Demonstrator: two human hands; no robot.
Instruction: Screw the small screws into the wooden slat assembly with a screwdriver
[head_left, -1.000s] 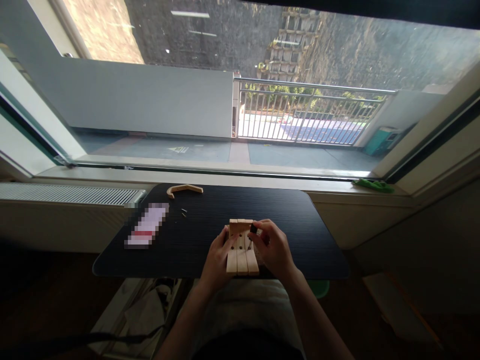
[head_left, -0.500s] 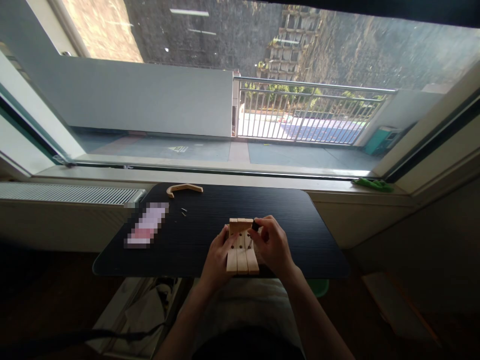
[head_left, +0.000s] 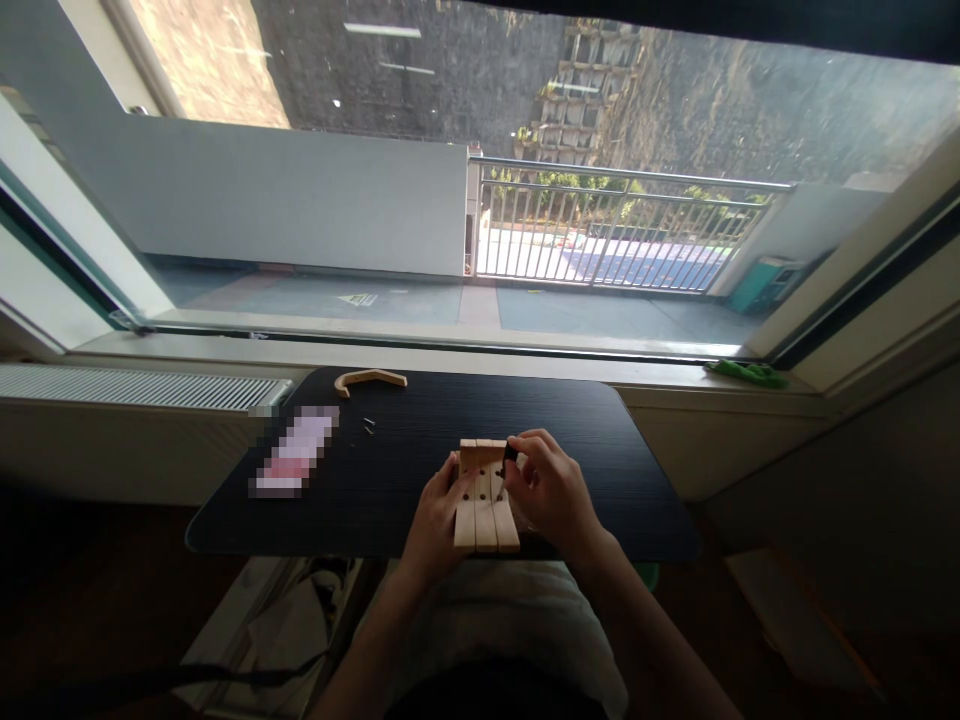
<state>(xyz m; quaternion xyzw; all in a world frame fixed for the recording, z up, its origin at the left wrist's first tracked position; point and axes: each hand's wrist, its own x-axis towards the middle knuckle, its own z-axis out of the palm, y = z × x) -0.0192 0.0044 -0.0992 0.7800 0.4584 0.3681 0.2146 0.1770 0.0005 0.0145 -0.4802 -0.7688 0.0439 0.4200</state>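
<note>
A small light-wood piece of three joined slats (head_left: 486, 525), with several dark holes or screw heads, stands at the table's near edge. My left hand (head_left: 435, 508) grips its left side, thumb lying over the slats. In my right hand (head_left: 551, 485) is a screwdriver with a short black handle (head_left: 511, 452), pinched between thumb and fingers. Its thin shaft slants down to a hole in the right-hand slat. Whether the tip sits in a screw head is too small to make out.
The dark table (head_left: 600, 430) also carries a curved wooden strip (head_left: 371, 377) at the far left, some small screws (head_left: 368, 426) and a blurred pinkish sheet (head_left: 296, 455). Beyond the table run a window sill with a green cloth (head_left: 746, 374) and a white radiator (head_left: 142, 388).
My right wrist and forearm have swung slightly outward to the right, and the screwdriver has turned a little in the fingers. The left hand keeps its grip on the wooden piece.
</note>
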